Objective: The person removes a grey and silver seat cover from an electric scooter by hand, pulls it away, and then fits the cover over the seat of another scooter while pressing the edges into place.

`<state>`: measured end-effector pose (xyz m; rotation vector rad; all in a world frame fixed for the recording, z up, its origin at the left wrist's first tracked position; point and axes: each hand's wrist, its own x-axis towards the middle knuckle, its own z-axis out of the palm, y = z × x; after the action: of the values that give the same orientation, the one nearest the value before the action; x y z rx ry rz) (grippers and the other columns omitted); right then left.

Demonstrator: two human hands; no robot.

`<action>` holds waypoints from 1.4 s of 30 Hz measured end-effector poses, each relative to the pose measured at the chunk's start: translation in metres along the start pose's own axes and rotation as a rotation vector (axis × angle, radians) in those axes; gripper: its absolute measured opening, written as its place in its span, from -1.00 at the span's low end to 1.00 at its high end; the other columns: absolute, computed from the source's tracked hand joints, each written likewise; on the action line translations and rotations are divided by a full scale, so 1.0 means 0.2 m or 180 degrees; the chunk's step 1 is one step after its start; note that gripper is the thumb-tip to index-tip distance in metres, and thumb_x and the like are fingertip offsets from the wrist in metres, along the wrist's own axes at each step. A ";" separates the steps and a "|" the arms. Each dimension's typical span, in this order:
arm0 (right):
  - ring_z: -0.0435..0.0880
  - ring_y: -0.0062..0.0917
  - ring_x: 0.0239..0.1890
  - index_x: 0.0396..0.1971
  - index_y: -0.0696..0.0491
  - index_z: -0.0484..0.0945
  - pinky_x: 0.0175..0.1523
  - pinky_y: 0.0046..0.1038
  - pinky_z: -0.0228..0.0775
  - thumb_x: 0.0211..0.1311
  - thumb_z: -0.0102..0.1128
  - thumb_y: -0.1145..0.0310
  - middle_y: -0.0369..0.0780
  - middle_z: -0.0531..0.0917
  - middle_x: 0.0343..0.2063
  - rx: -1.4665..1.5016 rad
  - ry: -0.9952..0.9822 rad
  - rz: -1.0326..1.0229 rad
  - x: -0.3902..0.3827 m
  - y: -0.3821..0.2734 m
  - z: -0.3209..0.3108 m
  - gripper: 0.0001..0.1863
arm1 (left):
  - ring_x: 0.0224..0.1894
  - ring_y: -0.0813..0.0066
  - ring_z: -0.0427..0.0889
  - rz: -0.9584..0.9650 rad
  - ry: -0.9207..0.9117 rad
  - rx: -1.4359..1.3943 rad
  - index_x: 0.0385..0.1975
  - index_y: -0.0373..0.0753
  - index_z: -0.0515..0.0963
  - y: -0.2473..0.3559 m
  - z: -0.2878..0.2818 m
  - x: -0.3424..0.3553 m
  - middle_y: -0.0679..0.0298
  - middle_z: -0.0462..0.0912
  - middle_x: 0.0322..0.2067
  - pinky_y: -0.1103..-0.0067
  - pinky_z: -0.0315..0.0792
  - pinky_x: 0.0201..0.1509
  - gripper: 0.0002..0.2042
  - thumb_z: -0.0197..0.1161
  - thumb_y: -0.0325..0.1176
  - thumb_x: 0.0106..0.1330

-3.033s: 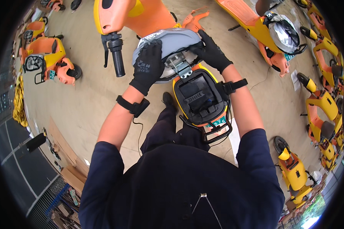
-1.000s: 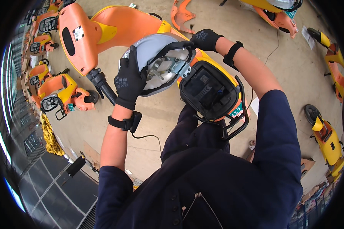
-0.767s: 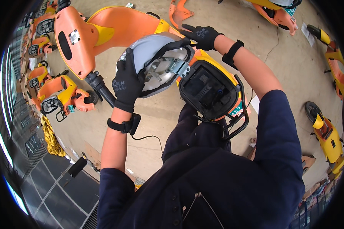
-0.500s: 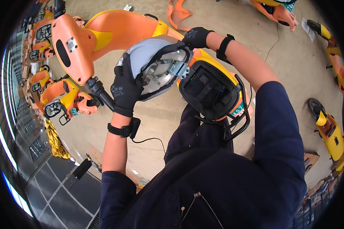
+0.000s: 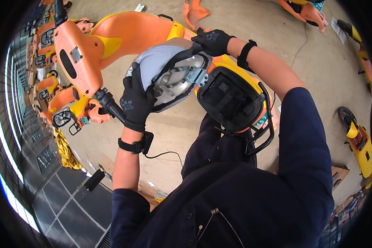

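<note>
A scooter seat is tipped up on a metal hinge, its underside facing me. Grey seat cover wraps its outside, and a dark edge runs round the rim. My left hand, in a black glove, is closed round the seat's left side, thumb and fingers pressing the cover. At the far right edge of the seat, my right hand, also gloved in black, has its fingers bent over the cover's edge; its fingertips are partly hidden. Beside the hinge lies the open black storage box of the orange and yellow scooter.
The scooter's handlebar reaches toward my left wrist. A black rear rack curves close to my legs. Beyond the seat, an orange body panel lies on the floor. More scooters stand at left, and a yellow one at right.
My right hand has shifted slightly left and away along the seat's edge. The left hand keeps its hold on the seat. The whole view has moved a little.
</note>
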<state>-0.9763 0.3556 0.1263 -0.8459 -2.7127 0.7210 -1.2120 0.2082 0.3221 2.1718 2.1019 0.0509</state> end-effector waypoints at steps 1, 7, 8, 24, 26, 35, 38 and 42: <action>0.55 -0.27 -0.21 -0.27 -0.06 0.48 -0.19 -0.32 0.42 0.08 -0.02 0.19 -0.18 0.56 -0.38 0.0157 0.0202 -0.0002 0.01 -0.02 0.00 -0.75 | -0.34 0.05 0.56 -0.0017 0.0002 0.0012 0.23 -0.13 0.09 -0.01 0.00 0.00 -0.05 0.36 -0.09 0.37 0.48 -0.38 -0.26 0.21 -0.35 -0.05; 0.60 -0.29 -0.33 -0.32 -0.04 0.50 -0.27 -0.32 0.43 0.08 -0.03 0.26 -0.19 0.60 -0.39 0.0298 -0.0059 0.0026 0.04 -0.04 0.00 -0.80 | -0.26 0.00 0.50 -0.0077 -0.0068 -0.0139 0.22 -0.22 0.11 0.01 -0.02 0.00 -0.09 0.35 -0.13 0.38 0.44 -0.23 -0.29 0.14 -0.48 -0.05; 0.60 -0.33 -0.31 -0.31 -0.07 0.49 -0.27 -0.30 0.43 0.11 -0.05 0.28 -0.21 0.57 -0.39 0.0191 -0.0477 0.0264 0.07 -0.05 -0.03 -0.82 | -0.26 0.00 0.50 -0.0116 -0.0103 -0.0127 0.22 -0.23 0.11 0.02 -0.02 0.00 -0.09 0.35 -0.13 0.39 0.44 -0.23 -0.29 0.14 -0.48 -0.05; 0.62 -0.32 -0.28 -0.33 -0.10 0.63 -0.20 -0.34 0.45 0.13 -0.12 0.12 -0.16 0.64 -0.38 0.0356 -0.1622 0.1525 -0.70 0.04 0.24 -0.67 | -0.42 0.11 0.55 -0.0010 0.0073 -0.0017 0.21 -0.07 0.16 -0.09 -0.02 0.01 0.03 0.39 -0.20 0.41 0.47 -0.44 -0.25 0.24 -0.36 -0.13; 0.62 -0.29 -0.25 -0.35 -0.05 0.61 -0.16 -0.34 0.44 0.08 -0.04 0.11 -0.13 0.63 -0.35 0.0177 -0.1348 0.1643 -0.66 -0.02 0.26 -0.69 | -0.43 0.10 0.55 0.0063 0.0134 0.0064 0.21 -0.09 0.17 -0.06 0.02 0.08 0.02 0.40 -0.20 0.41 0.47 -0.43 -0.27 0.23 -0.35 -0.11; 0.48 -0.26 -0.07 0.15 0.00 0.17 -0.10 -0.25 0.38 -0.01 0.17 0.18 -0.14 0.52 -0.21 0.0614 0.0780 0.0467 -0.14 -0.29 -0.15 -0.32 | -0.36 0.11 0.57 -0.0141 -0.0012 -0.0005 0.19 -0.09 0.20 -0.02 -0.02 0.02 0.02 0.40 -0.12 0.42 0.47 -0.41 -0.25 0.26 -0.37 -0.15; 0.57 -0.27 -0.32 -0.10 0.00 0.38 -0.33 -0.25 0.42 0.03 0.07 0.28 -0.18 0.55 -0.43 -0.0029 -0.0047 0.0697 -0.03 -0.32 -0.14 -0.63 | -0.33 0.13 0.58 -0.0188 -0.0049 -0.0035 0.19 -0.11 0.20 -0.04 -0.02 0.01 0.01 0.39 -0.12 0.44 0.47 -0.41 -0.26 0.26 -0.34 -0.14; 0.60 -0.28 -0.48 -0.23 -0.03 0.38 -0.45 -0.28 0.42 0.09 0.00 0.26 -0.19 0.58 -0.57 0.0015 -0.0353 0.0285 -0.03 -0.22 -0.17 -0.77 | -0.39 0.10 0.55 -0.0087 -0.0068 0.0007 0.20 -0.10 0.17 -0.03 -0.02 0.03 0.01 0.36 -0.16 0.42 0.47 -0.38 -0.30 0.22 -0.39 -0.06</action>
<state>-0.9802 0.3339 0.1773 -0.9591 -2.7835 0.8156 -1.2174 0.2140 0.3250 2.1348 2.1206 0.0227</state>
